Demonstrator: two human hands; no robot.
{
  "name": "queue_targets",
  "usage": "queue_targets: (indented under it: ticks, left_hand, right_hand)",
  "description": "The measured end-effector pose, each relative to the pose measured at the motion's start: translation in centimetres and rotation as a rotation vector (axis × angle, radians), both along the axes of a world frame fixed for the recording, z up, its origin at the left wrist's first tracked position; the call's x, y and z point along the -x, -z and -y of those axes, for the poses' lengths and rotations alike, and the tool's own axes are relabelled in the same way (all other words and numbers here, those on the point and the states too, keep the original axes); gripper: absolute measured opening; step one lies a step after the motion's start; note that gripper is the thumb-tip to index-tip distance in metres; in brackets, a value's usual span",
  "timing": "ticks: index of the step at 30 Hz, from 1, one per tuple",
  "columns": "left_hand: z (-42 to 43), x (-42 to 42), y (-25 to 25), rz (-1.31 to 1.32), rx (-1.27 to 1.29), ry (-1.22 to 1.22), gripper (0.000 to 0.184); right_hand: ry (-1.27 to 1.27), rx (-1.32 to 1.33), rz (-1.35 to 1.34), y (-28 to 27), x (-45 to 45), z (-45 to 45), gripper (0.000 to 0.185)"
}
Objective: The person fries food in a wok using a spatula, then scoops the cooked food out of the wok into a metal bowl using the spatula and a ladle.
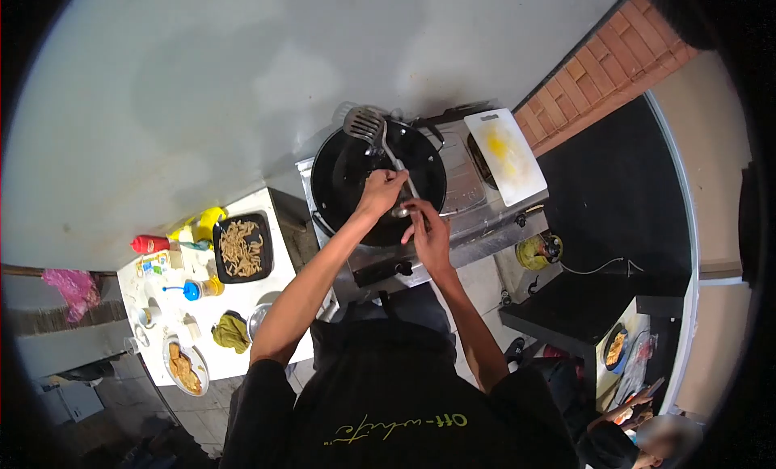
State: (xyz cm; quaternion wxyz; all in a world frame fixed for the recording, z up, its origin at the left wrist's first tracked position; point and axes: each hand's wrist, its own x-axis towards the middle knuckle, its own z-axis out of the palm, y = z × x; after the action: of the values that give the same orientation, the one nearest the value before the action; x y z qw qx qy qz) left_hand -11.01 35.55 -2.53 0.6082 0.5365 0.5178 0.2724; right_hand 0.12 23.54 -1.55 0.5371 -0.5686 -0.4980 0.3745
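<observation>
A wide black pan (335,166) sits on the steel stove. Above it, my left hand (383,192) is closed around the handle of a metal slotted spatula (368,127), whose head points toward the wall. My right hand (430,236) has its fingers curled at the lower end of that handle. A small shiny rounded metal piece (400,213) shows between my hands; its kind is unclear. The inside of the pan looks dark, partly hidden by my hands and forearms.
A white cutting board (517,166) with yellow stains lies on the stove's right side. On the left table (170,360) stand a black tray of cooked strips (242,247), a red bottle (149,243) and a plate of food (186,368). Another person (614,441) is at lower right.
</observation>
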Motion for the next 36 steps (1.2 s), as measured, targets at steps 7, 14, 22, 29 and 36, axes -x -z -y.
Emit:
queue_targets:
  ticks: [7,14,22,29,36]
  left_hand:
    - [-1.3,0.3,-2.9,-0.167,-0.152,-0.135,0.039]
    - [0.4,2.0,-3.9,-0.387,-0.351,-0.109,0.049]
    - [5.9,5.2,-3.2,0.088,0.083,-0.201,0.038]
    - [9.7,5.8,-2.6,-0.079,-0.013,-0.339,0.033]
    - [13.2,6.2,-2.8,-0.121,-0.069,-0.352,0.040]
  right_hand:
    - [-0.078,-0.051,-0.053,0.1,-1.5,1.4,0.017]
    - [-0.099,-0.093,-0.174,1.4,-4.6,0.4,0.018]
    - [-0.027,0.003,-0.235,2.7,-6.0,-5.0,0.021]
    - [-0.224,-0.107,0.498,0.0,-7.8,-6.3,0.013]
    - [-0.566,-0.018,0.986,-3.9,-9.3,-6.4,0.014]
